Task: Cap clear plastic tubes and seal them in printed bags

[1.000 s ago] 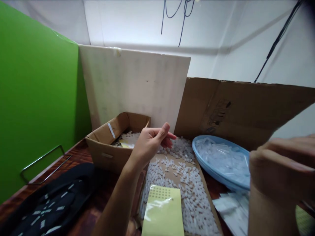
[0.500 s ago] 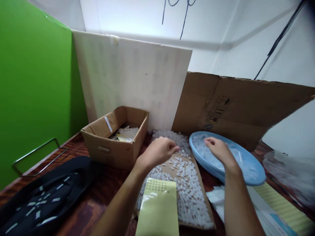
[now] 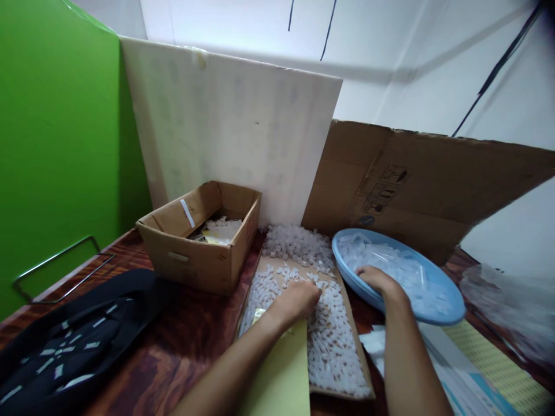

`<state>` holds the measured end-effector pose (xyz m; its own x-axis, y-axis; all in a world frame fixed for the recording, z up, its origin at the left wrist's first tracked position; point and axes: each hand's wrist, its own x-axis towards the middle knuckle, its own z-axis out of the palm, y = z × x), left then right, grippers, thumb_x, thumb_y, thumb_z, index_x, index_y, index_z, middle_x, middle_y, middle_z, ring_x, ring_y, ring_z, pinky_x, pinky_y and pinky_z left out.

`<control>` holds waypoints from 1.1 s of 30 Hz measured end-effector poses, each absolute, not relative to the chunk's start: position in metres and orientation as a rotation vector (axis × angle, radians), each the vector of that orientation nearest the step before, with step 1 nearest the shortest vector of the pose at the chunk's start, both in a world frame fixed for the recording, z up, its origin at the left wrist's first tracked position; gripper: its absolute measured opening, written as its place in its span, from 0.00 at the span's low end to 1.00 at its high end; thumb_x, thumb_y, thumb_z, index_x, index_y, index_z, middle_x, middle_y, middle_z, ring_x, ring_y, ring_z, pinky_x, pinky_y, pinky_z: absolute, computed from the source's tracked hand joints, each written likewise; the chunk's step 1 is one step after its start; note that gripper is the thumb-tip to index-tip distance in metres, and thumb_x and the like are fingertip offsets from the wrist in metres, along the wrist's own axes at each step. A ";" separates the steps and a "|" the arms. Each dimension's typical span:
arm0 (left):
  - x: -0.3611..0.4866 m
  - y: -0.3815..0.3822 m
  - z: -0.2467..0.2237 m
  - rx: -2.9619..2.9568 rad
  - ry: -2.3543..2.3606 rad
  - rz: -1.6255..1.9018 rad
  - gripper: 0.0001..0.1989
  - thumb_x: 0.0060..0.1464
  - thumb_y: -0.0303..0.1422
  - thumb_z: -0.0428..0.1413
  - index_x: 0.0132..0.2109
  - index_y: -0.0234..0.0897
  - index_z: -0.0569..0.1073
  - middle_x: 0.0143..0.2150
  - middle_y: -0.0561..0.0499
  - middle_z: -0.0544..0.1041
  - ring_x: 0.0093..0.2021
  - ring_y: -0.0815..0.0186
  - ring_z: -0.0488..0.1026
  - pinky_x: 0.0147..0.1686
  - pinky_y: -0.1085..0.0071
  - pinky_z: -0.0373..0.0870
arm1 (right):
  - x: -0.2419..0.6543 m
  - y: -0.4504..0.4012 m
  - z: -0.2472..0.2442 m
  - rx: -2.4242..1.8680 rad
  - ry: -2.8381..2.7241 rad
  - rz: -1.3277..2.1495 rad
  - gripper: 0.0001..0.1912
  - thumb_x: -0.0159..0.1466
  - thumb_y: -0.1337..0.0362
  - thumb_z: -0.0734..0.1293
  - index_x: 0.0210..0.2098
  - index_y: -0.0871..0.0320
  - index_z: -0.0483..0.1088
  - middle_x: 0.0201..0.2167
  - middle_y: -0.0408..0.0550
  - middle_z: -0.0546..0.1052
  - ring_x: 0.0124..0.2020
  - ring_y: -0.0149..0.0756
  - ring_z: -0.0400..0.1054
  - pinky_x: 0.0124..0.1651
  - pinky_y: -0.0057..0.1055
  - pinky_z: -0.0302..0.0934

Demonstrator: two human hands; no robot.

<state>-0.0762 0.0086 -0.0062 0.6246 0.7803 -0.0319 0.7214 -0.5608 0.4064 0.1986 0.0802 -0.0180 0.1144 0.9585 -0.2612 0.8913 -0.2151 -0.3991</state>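
My left hand is low over a cardboard sheet spread with small white plastic pieces. Its fingers are curled together among the pieces, and whatever they grip is hidden. Beneath that wrist lies a yellow sticker sheet, partly covered by the arm. On the right, my right hand reaches over the near rim of a blue basin. Clear plastic pieces, some like small bags, fill the basin. The right fingers are bent together at the pile; their tips are hard to make out.
A cardboard box with scraps stands at the back left. Left of it lies a black cap. A heap of translucent pieces sits at the sheet's far end. Another dotted yellow sheet and a clear plastic bag are at right.
My left hand has come down and slightly nearer, from above the sheet onto the white pieces. My right hand has lowered to the basin's near side. The view has shifted slightly.
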 end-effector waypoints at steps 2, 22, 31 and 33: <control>-0.077 0.011 -0.013 2.430 1.186 0.240 0.11 0.51 0.20 0.56 0.37 0.34 0.82 0.40 0.39 0.83 0.41 0.51 0.79 0.44 0.61 0.73 | 0.198 0.082 -0.019 -2.232 -1.804 0.609 0.13 0.70 0.58 0.69 0.48 0.60 0.74 0.47 0.49 0.78 0.44 0.40 0.75 0.47 0.40 0.72; -0.126 0.077 -0.048 1.538 1.005 1.019 0.12 0.50 0.29 0.58 0.43 0.36 0.78 0.41 0.46 0.82 0.40 0.61 0.78 0.41 0.69 0.74 | 0.052 0.063 0.019 -1.345 -1.659 0.652 0.19 0.68 0.50 0.65 0.48 0.55 0.76 0.35 0.49 0.82 0.38 0.44 0.76 0.43 0.33 0.67; -0.140 0.085 -0.071 0.990 1.064 1.221 0.30 0.41 0.54 0.68 0.43 0.33 0.79 0.37 0.44 0.81 0.36 0.58 0.81 0.40 0.63 0.79 | 0.021 0.045 -0.074 -1.333 -1.439 1.048 0.20 0.67 0.46 0.64 0.40 0.57 0.74 0.23 0.41 0.74 0.20 0.34 0.65 0.23 0.27 0.56; -0.141 0.086 -0.071 0.964 1.079 1.237 0.30 0.39 0.54 0.70 0.42 0.34 0.80 0.36 0.45 0.81 0.34 0.58 0.81 0.38 0.64 0.79 | 0.013 0.045 -0.081 -1.324 -1.412 1.011 0.22 0.67 0.44 0.64 0.39 0.57 0.75 0.24 0.42 0.75 0.25 0.37 0.69 0.28 0.28 0.60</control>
<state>-0.1414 0.0857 -0.0706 0.0138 0.9950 -0.0992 -0.2329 0.0997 0.9674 0.0126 0.0451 -0.0809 0.0035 0.9962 0.0866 0.2390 0.0833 -0.9674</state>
